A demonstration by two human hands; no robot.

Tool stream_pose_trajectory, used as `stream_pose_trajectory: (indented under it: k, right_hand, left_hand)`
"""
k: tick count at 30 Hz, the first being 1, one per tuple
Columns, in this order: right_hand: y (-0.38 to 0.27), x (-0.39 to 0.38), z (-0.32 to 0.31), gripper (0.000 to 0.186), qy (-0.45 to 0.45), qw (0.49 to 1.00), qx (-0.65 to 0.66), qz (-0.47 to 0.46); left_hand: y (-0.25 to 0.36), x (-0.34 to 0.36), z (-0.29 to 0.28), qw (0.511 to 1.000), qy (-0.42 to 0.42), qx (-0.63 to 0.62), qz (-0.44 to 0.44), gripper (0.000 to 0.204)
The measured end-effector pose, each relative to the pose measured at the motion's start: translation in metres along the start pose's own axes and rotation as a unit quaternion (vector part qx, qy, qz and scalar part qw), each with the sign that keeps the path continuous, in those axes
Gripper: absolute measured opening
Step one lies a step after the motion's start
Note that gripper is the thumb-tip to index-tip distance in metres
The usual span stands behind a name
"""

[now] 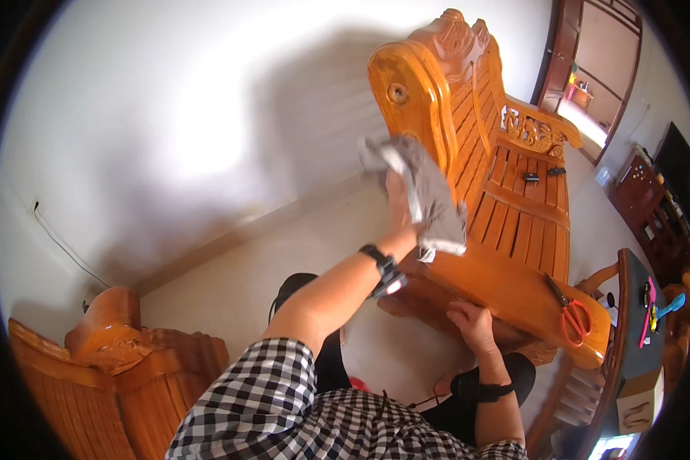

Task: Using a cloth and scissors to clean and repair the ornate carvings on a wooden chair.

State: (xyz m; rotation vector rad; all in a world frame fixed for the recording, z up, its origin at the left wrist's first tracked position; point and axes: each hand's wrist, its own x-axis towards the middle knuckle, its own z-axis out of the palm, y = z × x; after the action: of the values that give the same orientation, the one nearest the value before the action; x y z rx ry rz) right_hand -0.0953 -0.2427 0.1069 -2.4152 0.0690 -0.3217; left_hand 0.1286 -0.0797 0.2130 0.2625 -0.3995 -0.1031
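My left hand (397,201) is closed on a grey cloth (437,195) with white edges, raised over the near end of a wooden bench (506,280). Motion smears part of the cloth, and it covers most of my fingers. Lower and to the right, my right hand (474,326) is beside the bench's near armrest, its fingers curled in with nothing visible in them. Whether it touches the wood I cannot tell. Orange-handled scissors (575,318) lie on the right part of that armrest.
Two small black items (543,175) rest on the slatted seat. At right, a dark-topped table (635,307) carries pens, a blue item and an open box (641,399). Another carved wooden seat (123,368) stands at lower left. A white wall (169,100) rises behind the bench.
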Motion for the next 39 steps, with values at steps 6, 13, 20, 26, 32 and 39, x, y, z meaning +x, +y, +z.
stream_pose_trajectory:
  k: [6, 13, 20, 26, 32, 39]
  right_hand:
    - [-0.004, -0.002, -0.002, 0.029, -0.004, 1.000, -0.016, 0.015]
    - [0.007, -0.006, -0.004, 0.033, -0.017, 0.997, -0.076, -0.016]
    - [0.001, -0.006, -0.018, 0.032, -0.021, 0.998, -0.049, 0.014]
    - [-0.008, -0.004, -0.012, 0.036, -0.054, 0.997, -0.061, -0.012]
    - [-0.008, -0.013, 0.003, 0.036, -0.163, 0.983, -0.078, 0.013]
    - [-0.019, -0.017, -0.017, 0.038, -0.173, 0.979, -0.102, 0.034]
  left_hand:
    - [-0.006, -0.002, -0.057, 0.838, -0.064, 0.487, 0.236, 0.117]
    - [0.073, 0.089, 0.090, 0.374, 0.003, 0.768, 0.520, 0.072]
    - [0.114, 0.130, 0.154, 0.336, -0.005, 0.831, 0.444, 0.036]
    - [0.068, 0.072, 0.075, 0.413, -0.013, 0.718, 0.559, 0.097]
    - [0.084, 0.058, 0.078, 0.305, -0.090, 0.814, 0.486, 0.108]
    - [0.121, 0.129, 0.147, 0.476, 0.017, 0.785, 0.397, 0.048]
